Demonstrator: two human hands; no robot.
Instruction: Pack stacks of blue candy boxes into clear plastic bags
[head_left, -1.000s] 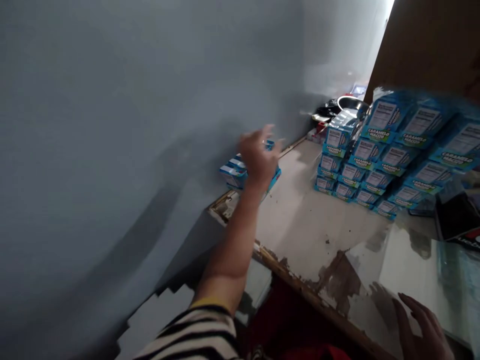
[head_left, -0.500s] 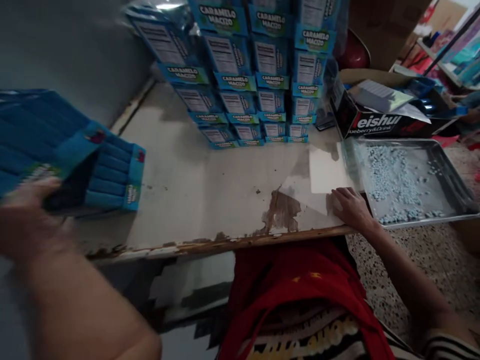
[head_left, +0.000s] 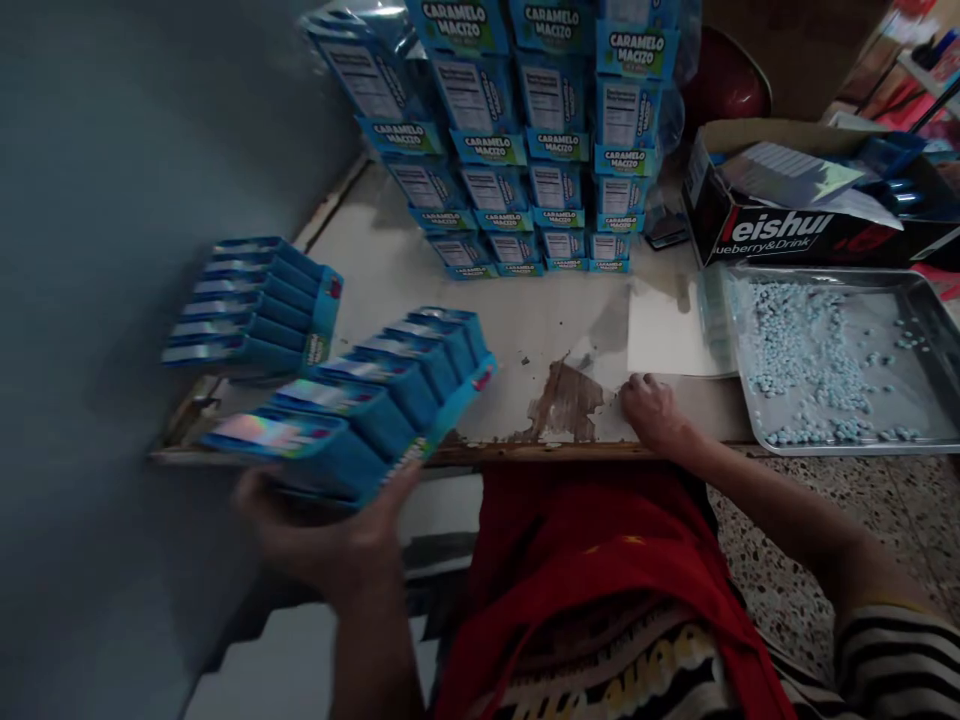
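Worn white table (head_left: 480, 335) against a grey wall (head_left: 112, 150), a row of blue candy boxes (head_left: 367, 400) in our left hand (head_left: 330, 545).
Our left hand is clamped under the row, over the table's front-left corner; a second row (head_left: 255, 305) lies by the wall. Our right hand (head_left: 652, 410) rests loosely bent on the peeling edge, holding nothing, near a tray (head_left: 926, 385) of blue candies; stacked Caramelo Macizo boxes (head_left: 525, 130) stand behind.

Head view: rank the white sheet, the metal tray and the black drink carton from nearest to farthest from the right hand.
1. White sheet, just beyond the right hand.
2. Metal tray, to its right.
3. Black drink carton, behind the tray.
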